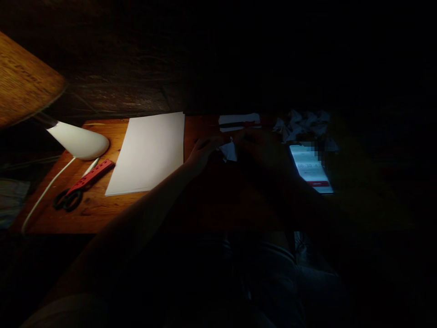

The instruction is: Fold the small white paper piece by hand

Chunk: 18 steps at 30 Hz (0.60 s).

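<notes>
A small folded piece of white paper point(228, 151) is between my two hands, in the dim middle of the wooden table. My left hand point(204, 151) comes in from the left, its fingers closed on the paper's left edge. On the other side my right hand point(256, 145) is bent over the paper, fingertips at its right edge; deep shadow covers most of this hand. Just behind them lies a white paper slip point(235, 119) with a dark and red, thin object across it. Several folded white paper pieces point(302, 124) sit in a cluster at the back right.
A stack of white sheets point(150, 152) lies left of my hands. Farther left are black-handled scissors point(73, 199) with a red patterned strip point(91, 175), and a white lamp base point(80, 141) under a brown shade point(27, 82). A lit phone point(309, 166) lies at the right.
</notes>
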Motion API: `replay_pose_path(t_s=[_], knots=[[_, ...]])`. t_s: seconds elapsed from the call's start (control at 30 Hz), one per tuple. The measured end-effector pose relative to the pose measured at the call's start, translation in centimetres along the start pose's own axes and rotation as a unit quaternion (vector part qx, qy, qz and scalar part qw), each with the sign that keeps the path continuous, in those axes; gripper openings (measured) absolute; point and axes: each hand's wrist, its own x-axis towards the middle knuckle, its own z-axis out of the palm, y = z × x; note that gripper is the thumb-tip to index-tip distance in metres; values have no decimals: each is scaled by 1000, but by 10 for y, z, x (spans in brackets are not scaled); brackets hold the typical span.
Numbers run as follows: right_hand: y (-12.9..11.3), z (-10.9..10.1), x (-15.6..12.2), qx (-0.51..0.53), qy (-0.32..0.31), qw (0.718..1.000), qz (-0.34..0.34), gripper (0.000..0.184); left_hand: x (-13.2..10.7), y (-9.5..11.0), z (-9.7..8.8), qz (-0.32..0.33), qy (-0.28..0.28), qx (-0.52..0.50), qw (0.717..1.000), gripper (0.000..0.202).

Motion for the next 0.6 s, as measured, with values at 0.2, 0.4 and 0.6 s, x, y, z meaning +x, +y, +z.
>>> replay_pose_path(t_s=[0.2,0.4,0.6], knots=[[-4,-2,-2,-35,-31,999,-18,19,0,1,-3,-8,-54,13,998,26],[0,-1,-3,-51,15,998,-19,19,1,1,1,20,-57,46,997,20],[36,6,13,-35,105,989,-95,15,7,-5,-1,-2,57,-16,998,11]])
